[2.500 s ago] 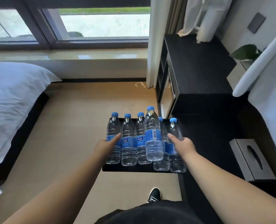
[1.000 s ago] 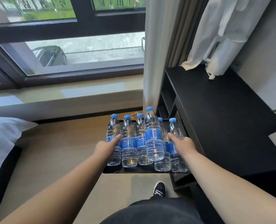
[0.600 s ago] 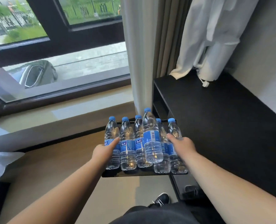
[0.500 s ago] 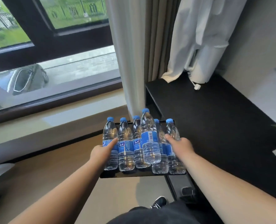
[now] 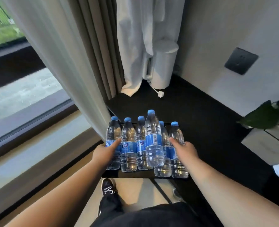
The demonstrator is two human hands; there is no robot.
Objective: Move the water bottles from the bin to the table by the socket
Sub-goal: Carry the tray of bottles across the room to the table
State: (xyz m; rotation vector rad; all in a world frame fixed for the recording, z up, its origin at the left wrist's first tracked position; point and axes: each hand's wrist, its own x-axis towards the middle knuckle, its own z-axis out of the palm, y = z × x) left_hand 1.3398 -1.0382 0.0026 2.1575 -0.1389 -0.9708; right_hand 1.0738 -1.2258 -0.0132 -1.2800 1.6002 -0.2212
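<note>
Several clear water bottles [image 5: 153, 145] with blue caps and blue labels stand upright in a shallow black bin [image 5: 135, 174]. I carry the bin in front of me. My left hand [image 5: 102, 154] grips its left side, thumb lying against the leftmost bottle. My right hand [image 5: 186, 151] grips the right side, thumb against the rightmost bottle. The fingers under the bin are hidden. The bin hangs over the near left corner of the black table [image 5: 200, 122]. A dark wall socket [image 5: 241, 61] sits above the table's right part.
Grey curtains [image 5: 79, 63] hang just left of the table, and a white robe [image 5: 145, 38] hangs down onto its far end. A green plant leaf [image 5: 263, 115] juts in at the right. The window [image 5: 21, 89] is at left, my shoe [image 5: 108, 188] below the bin.
I have walked and turned right toward the black table with the bin. The bed has left the view, and the socket and the plant have come into view. My grip is unchanged.
</note>
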